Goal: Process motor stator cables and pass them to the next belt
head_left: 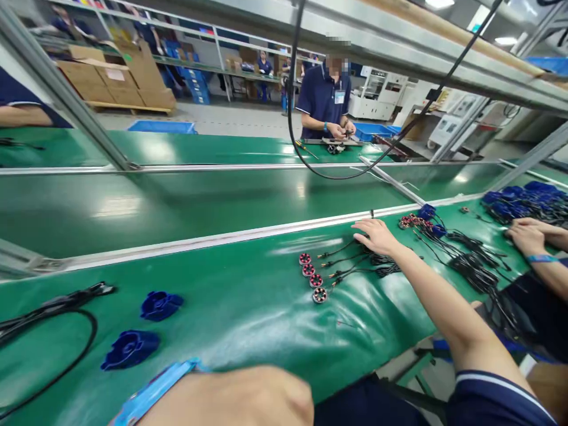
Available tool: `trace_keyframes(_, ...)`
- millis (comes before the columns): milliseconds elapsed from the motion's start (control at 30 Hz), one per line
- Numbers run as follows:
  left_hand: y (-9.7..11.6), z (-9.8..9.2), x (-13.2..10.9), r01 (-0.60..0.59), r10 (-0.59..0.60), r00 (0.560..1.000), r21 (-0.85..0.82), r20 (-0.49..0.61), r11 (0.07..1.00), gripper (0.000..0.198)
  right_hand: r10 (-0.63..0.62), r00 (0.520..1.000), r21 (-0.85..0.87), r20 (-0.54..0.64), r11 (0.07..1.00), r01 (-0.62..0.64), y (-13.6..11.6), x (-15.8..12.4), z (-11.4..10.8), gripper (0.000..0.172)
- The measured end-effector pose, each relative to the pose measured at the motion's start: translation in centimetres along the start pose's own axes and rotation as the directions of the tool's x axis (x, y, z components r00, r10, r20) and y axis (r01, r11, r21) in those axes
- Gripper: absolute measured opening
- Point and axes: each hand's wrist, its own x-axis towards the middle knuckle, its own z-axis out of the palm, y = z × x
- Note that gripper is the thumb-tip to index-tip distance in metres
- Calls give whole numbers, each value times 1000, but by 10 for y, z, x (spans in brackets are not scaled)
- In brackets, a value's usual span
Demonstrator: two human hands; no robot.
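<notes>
My right hand (377,234) reaches over a bundle of black cables (384,266), its fingers stretched out and the palm facing down. Whether it touches the cables I cannot tell. Left of it, several small round coil parts with red and black segments (315,280) lie in a row, next to cable ends. My left hand (261,393), with a blue wristband (155,393), is low in front, blurred, its fingers hidden. Beyond it on the left lie two blue plastic housings (133,349), open and ribbed inside.
A black cable (84,349) curls at the far left. To the right, another person's hands (528,236) rest near piled blue housings (532,198) and more cables. A white rail (222,236) edges the green table. A black cord (290,89) hangs in front.
</notes>
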Motion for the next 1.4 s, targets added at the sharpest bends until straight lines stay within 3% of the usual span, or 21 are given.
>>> trace_keyframes(67,1,7,27,-51,52,996,-16,74,999,30,39,999,9,35,999,-39,19,-11,16,51)
trace_keyframes(100,-3,14,38,-19,18,997,18,72,1000,27,57,997,17,52,998,-58,26,-16,21,53)
trace_keyframes(167,-21,36,54,212,-198,976,214,-87,954,24,87,993,32,76,995,-90,39,-27,24,56)
trace_keyframes(267,-60,74,59,393,-318,915,368,-248,843,19,111,988,61,106,991,-118,55,-47,22,62)
trace_keyframes(367,-86,101,55,418,-312,904,448,-292,791,22,102,983,105,154,987,-119,65,-70,18,71)
trace_keyframes(433,-92,108,54,410,-298,909,488,-292,770,19,75,977,152,198,983,-107,70,-85,15,88)
trace_keyframes(500,-93,110,55,408,-297,910,502,-288,763,16,49,969,189,241,977,-96,70,-96,13,109)
trace_keyframes(567,-93,108,57,417,-307,906,502,-290,758,14,45,966,189,253,977,-95,68,-106,12,115)
trace_keyframes(733,-101,96,55,394,-310,918,513,-245,763,15,119,986,93,116,987,-130,55,-128,16,81)
trace_keyframes(867,-118,79,63,308,-277,951,525,-139,794,14,139,989,58,50,988,-142,54,-146,19,70)
trace_keyframes(1000,-145,63,92,214,-228,973,538,-41,815,16,195,980,13,-29,981,-195,63,-156,20,67)
trace_keyframes(1167,-180,54,148,146,-179,984,568,1,810,16,336,929,-76,-153,933,-350,71,-164,17,72)
trace_keyframes(1300,-178,58,183,175,-197,980,600,-29,781,16,415,890,-133,-187,887,-442,69,-186,14,75)
trace_keyframes(1400,-167,63,182,217,-214,974,616,-80,757,43,429,857,-123,-284,871,-476,71,-208,12,76)
